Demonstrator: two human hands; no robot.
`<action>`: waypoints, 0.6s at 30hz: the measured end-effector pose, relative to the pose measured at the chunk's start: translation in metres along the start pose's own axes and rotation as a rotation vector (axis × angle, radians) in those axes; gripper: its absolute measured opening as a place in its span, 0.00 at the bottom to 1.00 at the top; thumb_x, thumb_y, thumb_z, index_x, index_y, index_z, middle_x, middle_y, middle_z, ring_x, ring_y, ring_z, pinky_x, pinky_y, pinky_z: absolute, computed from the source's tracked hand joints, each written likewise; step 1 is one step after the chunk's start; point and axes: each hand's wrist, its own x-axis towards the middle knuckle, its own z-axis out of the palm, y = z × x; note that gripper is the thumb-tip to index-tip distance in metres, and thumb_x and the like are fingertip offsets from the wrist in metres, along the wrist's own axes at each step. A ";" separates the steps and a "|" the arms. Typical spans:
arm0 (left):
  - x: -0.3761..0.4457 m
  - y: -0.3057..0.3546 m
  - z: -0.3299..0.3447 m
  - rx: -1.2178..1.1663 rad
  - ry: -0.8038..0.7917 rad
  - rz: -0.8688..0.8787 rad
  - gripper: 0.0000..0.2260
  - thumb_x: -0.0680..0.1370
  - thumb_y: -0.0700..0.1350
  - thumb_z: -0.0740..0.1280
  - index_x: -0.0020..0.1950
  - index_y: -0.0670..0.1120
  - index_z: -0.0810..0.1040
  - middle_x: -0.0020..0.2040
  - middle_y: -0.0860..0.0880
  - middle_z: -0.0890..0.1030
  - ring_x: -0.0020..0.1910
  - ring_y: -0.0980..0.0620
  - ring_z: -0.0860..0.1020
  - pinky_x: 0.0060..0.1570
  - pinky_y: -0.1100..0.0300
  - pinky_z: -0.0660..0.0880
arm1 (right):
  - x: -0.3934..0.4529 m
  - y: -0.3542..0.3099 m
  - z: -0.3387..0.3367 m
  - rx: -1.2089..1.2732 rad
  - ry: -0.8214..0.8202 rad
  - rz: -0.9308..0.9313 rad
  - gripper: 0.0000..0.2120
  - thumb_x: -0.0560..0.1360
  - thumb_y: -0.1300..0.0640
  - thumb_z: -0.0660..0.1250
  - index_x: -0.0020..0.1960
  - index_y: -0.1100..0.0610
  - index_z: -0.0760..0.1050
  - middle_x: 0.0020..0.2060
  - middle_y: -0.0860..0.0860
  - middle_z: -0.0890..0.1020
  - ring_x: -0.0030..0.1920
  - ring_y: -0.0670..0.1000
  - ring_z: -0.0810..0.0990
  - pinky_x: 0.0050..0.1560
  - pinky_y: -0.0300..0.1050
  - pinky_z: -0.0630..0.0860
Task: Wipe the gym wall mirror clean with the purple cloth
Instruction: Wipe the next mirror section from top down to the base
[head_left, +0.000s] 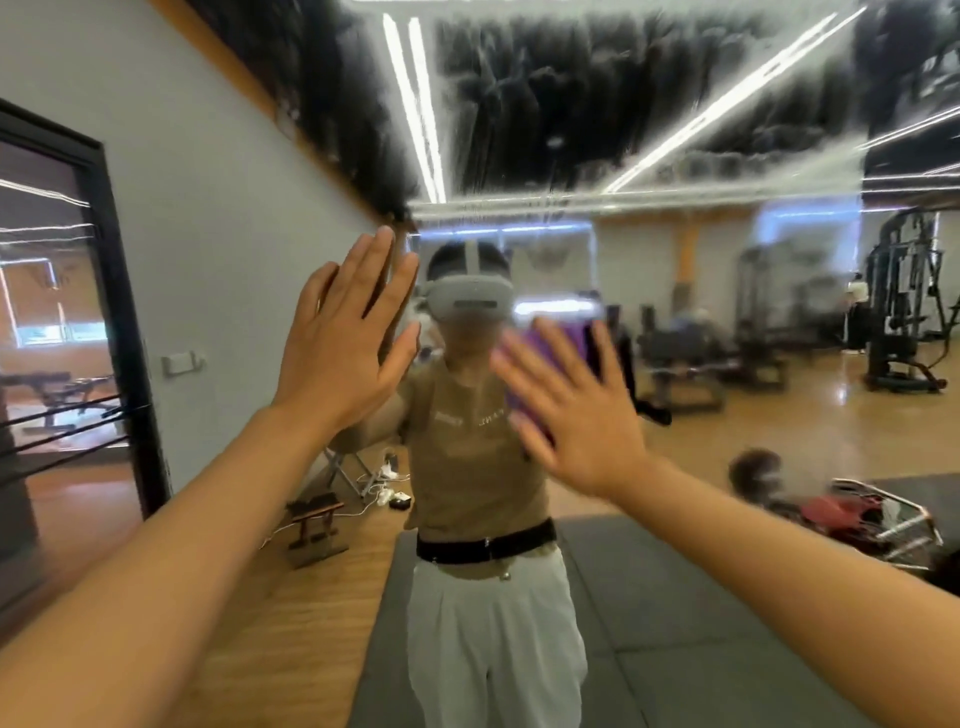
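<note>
The wall mirror (675, 130) fills the view ahead and reflects the gym and a person wearing a headset. Streaky smears cover its upper part. My left hand (343, 338) is flat on the glass left of centre, fingers straight and pointing up. My right hand (576, 405) presses the purple cloth (558, 343) against the mirror with spread, straight fingers. Most of the cloth lies hidden under that hand, with only its upper part showing above the fingers. The right hand and cloth are motion-blurred.
A grey wall (218, 218) runs along the left with a dark-framed glass door (62, 338). The mirror reflects a wooden floor, grey mats, weight benches, cable machines and a small bench with cables on the floor.
</note>
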 end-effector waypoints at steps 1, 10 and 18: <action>0.000 -0.001 0.001 0.003 -0.004 0.004 0.29 0.84 0.55 0.53 0.83 0.48 0.53 0.83 0.46 0.49 0.82 0.48 0.48 0.76 0.59 0.37 | -0.025 -0.012 0.002 -0.002 -0.063 -0.129 0.27 0.84 0.44 0.55 0.81 0.49 0.59 0.81 0.49 0.60 0.81 0.58 0.56 0.79 0.65 0.45; 0.001 -0.023 0.000 -0.016 0.024 0.124 0.28 0.84 0.56 0.50 0.83 0.48 0.55 0.83 0.47 0.51 0.82 0.49 0.50 0.76 0.61 0.41 | 0.008 0.043 -0.006 -0.008 -0.228 -0.478 0.25 0.84 0.45 0.52 0.80 0.48 0.62 0.80 0.47 0.62 0.81 0.52 0.56 0.80 0.63 0.46; -0.005 -0.043 -0.002 -0.072 0.102 0.186 0.23 0.85 0.49 0.55 0.80 0.43 0.64 0.80 0.43 0.63 0.78 0.44 0.61 0.73 0.53 0.59 | 0.136 0.044 -0.009 -0.065 0.088 0.345 0.26 0.85 0.45 0.50 0.82 0.50 0.57 0.81 0.48 0.59 0.81 0.54 0.54 0.79 0.64 0.46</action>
